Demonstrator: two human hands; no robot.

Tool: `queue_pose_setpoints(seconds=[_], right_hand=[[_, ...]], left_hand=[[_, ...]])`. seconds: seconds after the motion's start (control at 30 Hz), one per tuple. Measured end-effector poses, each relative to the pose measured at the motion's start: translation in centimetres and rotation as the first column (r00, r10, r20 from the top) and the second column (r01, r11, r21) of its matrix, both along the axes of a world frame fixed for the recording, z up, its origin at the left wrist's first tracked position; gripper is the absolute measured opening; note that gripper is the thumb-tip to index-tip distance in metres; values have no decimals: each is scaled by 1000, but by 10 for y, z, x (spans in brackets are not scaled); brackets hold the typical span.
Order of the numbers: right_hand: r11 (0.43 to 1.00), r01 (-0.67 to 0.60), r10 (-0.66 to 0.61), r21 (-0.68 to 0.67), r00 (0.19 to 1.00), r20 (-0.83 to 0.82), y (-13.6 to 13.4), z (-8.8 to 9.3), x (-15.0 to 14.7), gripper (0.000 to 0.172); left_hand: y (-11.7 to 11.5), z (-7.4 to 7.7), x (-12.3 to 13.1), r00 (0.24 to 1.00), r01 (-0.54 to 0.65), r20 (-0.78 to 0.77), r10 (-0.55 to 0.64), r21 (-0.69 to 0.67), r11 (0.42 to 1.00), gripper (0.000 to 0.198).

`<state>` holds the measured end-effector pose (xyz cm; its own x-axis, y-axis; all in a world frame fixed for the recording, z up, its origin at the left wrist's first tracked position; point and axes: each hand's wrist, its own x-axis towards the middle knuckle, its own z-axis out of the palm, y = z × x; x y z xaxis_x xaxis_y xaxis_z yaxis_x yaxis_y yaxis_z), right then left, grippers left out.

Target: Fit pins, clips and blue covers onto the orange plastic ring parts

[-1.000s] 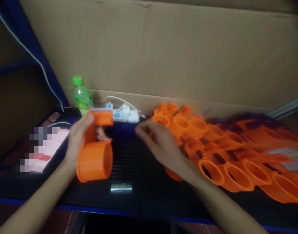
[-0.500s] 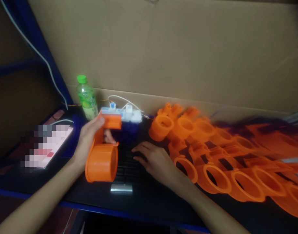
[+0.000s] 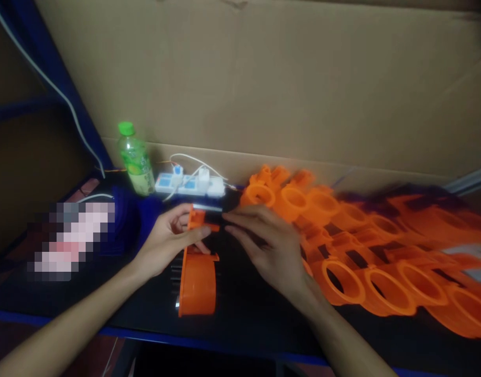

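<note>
My left hand (image 3: pixel 172 238) is wrapped round the upper part of an orange plastic holder (image 3: pixel 198 285), whose wide round cup hangs downward. My right hand (image 3: pixel 270 241) pinches a small black piece (image 3: pixel 214 217) with a silvery edge between thumb and fingers. This piece lies at the top of the holder, against or just inside its upper slot; how deep it sits I cannot tell. Behind the cup, dark strips on the table are partly hidden, with one bright silvery end (image 3: pixel 177 302) showing at its left.
Several matching orange holders (image 3: pixel 345 283) cover the right side of the black table (image 3: pixel 146 319). A green-capped bottle (image 3: pixel 136 165) and a white power strip (image 3: pixel 189 184) with cables stand by the cardboard wall (image 3: pixel 264 78). A blurred-out phone-like screen (image 3: pixel 77 235) is at the left.
My left hand has brought the orange holder right and down, turning it. My right hand has risen from the dark strips on the table to the holder's top, now with a black piece.
</note>
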<state>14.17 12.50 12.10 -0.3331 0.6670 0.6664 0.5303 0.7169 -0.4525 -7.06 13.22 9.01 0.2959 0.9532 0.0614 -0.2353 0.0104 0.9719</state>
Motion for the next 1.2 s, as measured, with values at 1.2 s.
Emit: queue_pose_setpoints(seconds=[1.2], right_hand=[[1000, -9, 9, -20, 1000, -12, 1, -19, -35, 18]], left_hand=[[-10, -6, 0, 989, -68, -134, 57, -79, 995, 26]])
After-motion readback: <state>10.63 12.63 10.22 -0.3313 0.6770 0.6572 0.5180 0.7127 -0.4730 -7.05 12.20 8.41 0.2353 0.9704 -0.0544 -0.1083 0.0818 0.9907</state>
